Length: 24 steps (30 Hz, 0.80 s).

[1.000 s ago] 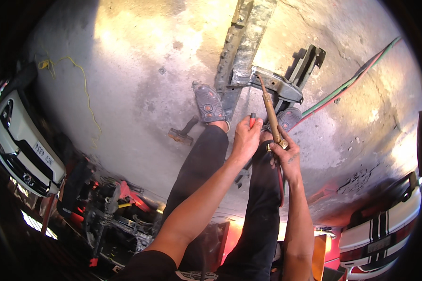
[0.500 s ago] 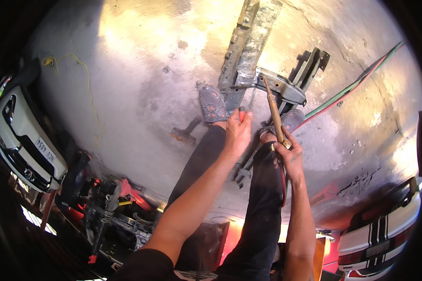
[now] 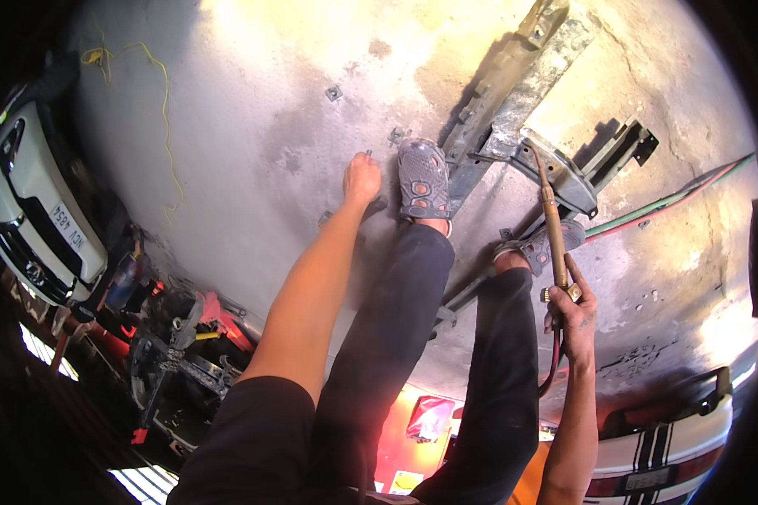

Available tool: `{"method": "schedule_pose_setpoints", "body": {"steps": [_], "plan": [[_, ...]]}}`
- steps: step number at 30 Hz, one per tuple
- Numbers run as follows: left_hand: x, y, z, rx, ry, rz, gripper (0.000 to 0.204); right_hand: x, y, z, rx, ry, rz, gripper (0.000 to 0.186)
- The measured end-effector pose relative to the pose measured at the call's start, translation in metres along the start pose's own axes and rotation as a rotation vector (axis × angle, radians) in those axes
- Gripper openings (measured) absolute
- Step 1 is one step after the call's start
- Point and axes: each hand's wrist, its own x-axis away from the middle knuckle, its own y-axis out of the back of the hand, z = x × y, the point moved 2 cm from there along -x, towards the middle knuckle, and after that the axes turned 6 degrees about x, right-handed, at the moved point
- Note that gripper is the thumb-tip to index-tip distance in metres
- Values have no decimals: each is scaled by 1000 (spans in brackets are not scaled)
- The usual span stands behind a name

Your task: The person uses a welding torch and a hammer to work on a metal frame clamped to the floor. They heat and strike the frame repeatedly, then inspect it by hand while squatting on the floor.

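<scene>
My right hand [image 3: 574, 310] is wrapped round the valve end of a long brass gas torch [image 3: 553, 223]. Its narrow tip points at a dark, holed metal bracket [image 3: 564, 175], which joins a worn steel beam [image 3: 541, 84] on the floor; I cannot tell whether they touch. To the left of my left shoe, my left hand [image 3: 362, 179] is a closed fist, with a small dark end poking out past the fingers; what it belongs to is hidden. Beneath that wrist lies a hammer [image 3: 374, 207], partly covered by my forearm.
My shoes [image 3: 423, 181] stand either side of the beam's near end. Green and red hoses [image 3: 669, 202] run off to the right. A yellow cord [image 3: 167, 109] lies far left. White cars [image 3: 50, 202] stand at both sides, and loose car parts [image 3: 177, 353] are heaped at lower left.
My left hand has swung left from the beam's near end to beside my left shoe; the orange-red handle it held no longer shows. The view has shifted, while my right hand keeps the torch.
</scene>
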Motion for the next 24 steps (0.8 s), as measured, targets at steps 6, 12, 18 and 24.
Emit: {"method": "schedule_pose_setpoints", "body": {"steps": [6,12,18,24], "plan": [[-21,-21,78,154,60,-131,48,-3,5,-5,86,-26,-41,72],[21,-78,149,822,717,224,63,0,16,4,198,-26,-79,77],[-3,-114,192,1453,785,97,52,-14,17,9,209,-75,-22,82],[2,-100,185,1618,1038,-176,36,-1,22,11,197,-68,-49,83]]}}
